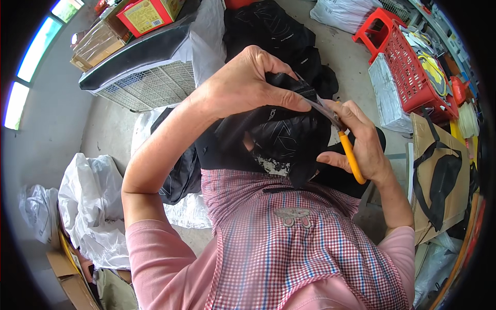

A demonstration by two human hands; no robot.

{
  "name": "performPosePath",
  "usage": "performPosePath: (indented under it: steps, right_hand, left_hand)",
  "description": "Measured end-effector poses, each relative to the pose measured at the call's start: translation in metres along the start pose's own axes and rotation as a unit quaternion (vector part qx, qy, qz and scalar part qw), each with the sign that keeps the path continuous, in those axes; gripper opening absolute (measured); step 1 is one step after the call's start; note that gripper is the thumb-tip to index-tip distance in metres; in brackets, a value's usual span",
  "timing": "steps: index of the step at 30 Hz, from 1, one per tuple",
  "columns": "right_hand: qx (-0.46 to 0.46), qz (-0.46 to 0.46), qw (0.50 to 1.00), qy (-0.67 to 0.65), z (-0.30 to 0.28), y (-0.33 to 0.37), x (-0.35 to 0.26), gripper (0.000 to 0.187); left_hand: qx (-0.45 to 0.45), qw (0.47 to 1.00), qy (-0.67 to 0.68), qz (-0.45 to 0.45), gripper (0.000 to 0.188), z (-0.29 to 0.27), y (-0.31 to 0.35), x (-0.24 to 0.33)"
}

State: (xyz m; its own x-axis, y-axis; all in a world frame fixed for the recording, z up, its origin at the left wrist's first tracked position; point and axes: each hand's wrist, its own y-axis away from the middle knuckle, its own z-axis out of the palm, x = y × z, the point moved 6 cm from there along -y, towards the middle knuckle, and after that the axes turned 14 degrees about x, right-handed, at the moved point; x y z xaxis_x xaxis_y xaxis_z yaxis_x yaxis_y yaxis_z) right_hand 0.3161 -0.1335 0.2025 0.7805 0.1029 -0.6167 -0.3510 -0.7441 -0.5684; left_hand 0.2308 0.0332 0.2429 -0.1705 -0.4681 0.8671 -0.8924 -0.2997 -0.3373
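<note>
My left hand (253, 77) pinches the edge of a black cloth piece (289, 82) and holds it raised above my lap. In my right hand (361, 134) is a pair of scissors with orange handles (351, 157); its fingers curl about the handles and the thumb is stretched out. The blades point toward the left thumb and lie against the cloth edge, but whether they are cutting I cannot tell. More black fabric (305, 139) with thin pale line prints hangs down over my lap, above a checked apron (289, 243).
Black fabric (268, 26) is heaped on the floor ahead. A wire crate (150, 85) stands left, with boxes (147, 18) above. To the right are a red plastic basket (413, 72) and a cardboard sheet (439, 181). White plastic bags (95, 206) lie at left.
</note>
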Motion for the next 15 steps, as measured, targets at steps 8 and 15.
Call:
performPosePath:
  steps: [8, 15]
  right_hand:
    - [-0.065, 0.011, 0.998, 0.023, -0.006, 0.001, 0.0, 0.061]
    - [-0.01, -0.043, 0.999, 0.03, -0.006, -0.004, -0.015, 0.042]
  left_hand:
    - [0.0, 0.999, 0.001, -0.037, 0.016, 0.004, 0.003, -0.006]
    - [0.015, 0.999, 0.014, -0.036, 0.016, 0.007, 0.006, -0.006]
